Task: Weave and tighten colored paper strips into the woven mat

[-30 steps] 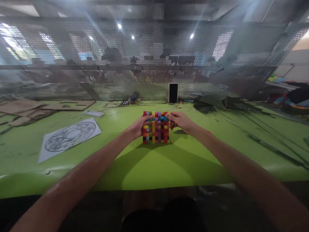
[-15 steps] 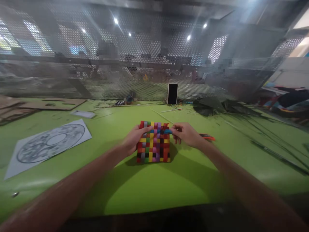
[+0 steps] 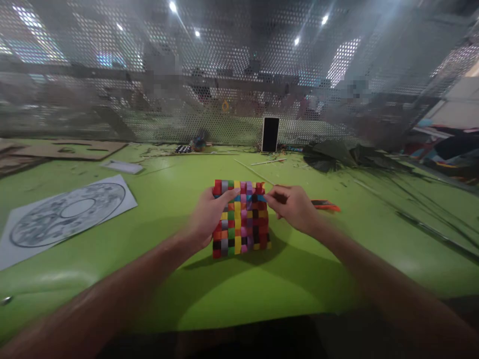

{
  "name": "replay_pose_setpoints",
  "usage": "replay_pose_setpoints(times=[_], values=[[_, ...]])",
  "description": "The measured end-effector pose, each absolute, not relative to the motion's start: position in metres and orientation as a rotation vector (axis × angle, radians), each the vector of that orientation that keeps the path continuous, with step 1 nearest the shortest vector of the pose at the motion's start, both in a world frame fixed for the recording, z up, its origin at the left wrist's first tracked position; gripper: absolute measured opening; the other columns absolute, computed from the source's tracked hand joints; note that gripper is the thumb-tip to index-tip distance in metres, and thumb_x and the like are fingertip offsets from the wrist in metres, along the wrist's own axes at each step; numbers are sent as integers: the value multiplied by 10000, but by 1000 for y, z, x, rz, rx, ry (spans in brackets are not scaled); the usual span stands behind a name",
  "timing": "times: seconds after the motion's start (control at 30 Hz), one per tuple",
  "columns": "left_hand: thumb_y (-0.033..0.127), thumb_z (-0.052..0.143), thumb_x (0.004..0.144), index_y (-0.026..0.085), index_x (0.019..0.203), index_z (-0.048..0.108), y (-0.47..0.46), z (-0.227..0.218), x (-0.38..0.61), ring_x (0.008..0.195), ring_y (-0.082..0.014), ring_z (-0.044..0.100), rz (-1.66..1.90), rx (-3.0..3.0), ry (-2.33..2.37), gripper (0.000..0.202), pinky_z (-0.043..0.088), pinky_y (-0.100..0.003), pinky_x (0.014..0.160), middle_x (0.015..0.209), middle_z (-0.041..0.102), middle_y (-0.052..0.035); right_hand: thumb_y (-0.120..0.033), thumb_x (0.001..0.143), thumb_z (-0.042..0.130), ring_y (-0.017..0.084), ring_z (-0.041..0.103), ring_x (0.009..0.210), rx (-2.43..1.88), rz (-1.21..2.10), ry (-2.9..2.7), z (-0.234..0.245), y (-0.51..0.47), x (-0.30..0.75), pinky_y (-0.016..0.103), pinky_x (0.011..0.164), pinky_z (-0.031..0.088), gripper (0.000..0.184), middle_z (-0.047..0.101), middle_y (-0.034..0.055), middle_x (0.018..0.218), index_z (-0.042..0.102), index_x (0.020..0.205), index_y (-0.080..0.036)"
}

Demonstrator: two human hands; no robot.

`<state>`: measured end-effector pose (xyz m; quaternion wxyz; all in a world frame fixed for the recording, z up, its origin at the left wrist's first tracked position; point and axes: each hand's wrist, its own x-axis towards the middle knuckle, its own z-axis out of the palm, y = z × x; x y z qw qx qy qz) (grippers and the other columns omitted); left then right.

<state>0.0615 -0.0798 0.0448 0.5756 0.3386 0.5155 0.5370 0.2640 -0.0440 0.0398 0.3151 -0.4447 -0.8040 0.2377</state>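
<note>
A woven mat of coloured strips (image 3: 238,222), checkered in red, yellow, green, purple, grey and black, is held up over the green table. My left hand (image 3: 209,212) grips its left side, thumb lying across the front and fingers behind, out of sight. Near the top right edge my right hand (image 3: 290,203) is closed in a pinch at the end of a blue strip (image 3: 261,198), which runs across an upper row of the weave. Only a little blue shows at my right fingertips.
On the green table (image 3: 239,294), a sheet with a printed ring design (image 3: 108,192) lies left, near cardboard pieces (image 3: 75,148) and a white tray-like piece (image 3: 123,166). Orange strips (image 3: 326,205) lie beyond my right wrist. A dark-screened tablet (image 3: 270,134) stands by the mesh; dark leaves (image 3: 329,154) lie right.
The blue strip's loose end beyond the mat's right edge looks shorter, with my right fingers closer to the weave. My left hand still holds the left side. The whole view has shifted slightly.
</note>
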Motion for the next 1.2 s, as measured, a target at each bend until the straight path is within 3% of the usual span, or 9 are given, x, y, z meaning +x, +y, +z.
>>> replay_pose_setpoints(times=[0.13,0.27,0.4,0.5,0.7,0.87,0.97,1.2], values=[[236,733,848,157,915,689,-78,42,60,629,-224,747,1270,784,1192,112,665,-386,583,816,765,-70,-527,942,551,116,428,529,-1184,745,-2099,43,-40,267,271,532,345,409,492,-20,596,537,697,-199],[259,773,816,168,1011,652,-72,38,55,671,-238,756,1274,759,1202,247,669,-412,595,880,761,-73,-544,954,531,139,485,636,-1132,784,-2204,45,-34,271,284,623,387,414,546,4,700,552,731,-196],[238,764,814,150,994,668,-67,36,52,672,-215,747,1272,813,1192,222,663,-380,587,907,770,-87,-516,981,500,160,511,701,-1119,730,-2213,43,-34,270,303,691,398,392,573,21,746,552,766,-193],[246,781,795,145,919,710,-65,31,51,690,-207,748,1247,907,1132,175,655,-332,590,881,783,-86,-460,1003,473,157,506,656,-1183,651,-2204,42,-35,268,307,666,378,390,566,24,709,522,723,-194],[260,865,689,145,885,756,-64,25,48,722,-229,758,1173,1078,1118,252,655,-329,634,890,797,-94,-385,1014,467,149,506,662,-1158,647,-2320,44,-33,268,299,658,367,354,569,25,734,515,721,-192],[383,779,813,156,906,715,-64,27,50,690,-242,760,1201,952,1188,253,649,-344,583,862,788,-96,-456,1001,506,156,497,663,-1170,667,-2320,42,-31,269,304,646,358,385,576,32,740,527,720,-192],[437,714,879,158,945,688,-61,25,50,695,-240,765,1246,837,1231,289,654,-350,624,842,779,-94,-447,1007,505,147,497,636,-1214,701,-2257,40,-31,268,302,631,360,383,569,22,715,526,720,-194],[344,628,949,131,943,705,-65,32,52,711,-225,764,1270,813,1261,226,653,-346,676,819,774,-97,-367,1004,502,126,503,571,-1248,781,-2155,41,-32,265,293,592,388,362,582,20,693,527,690,-190]])
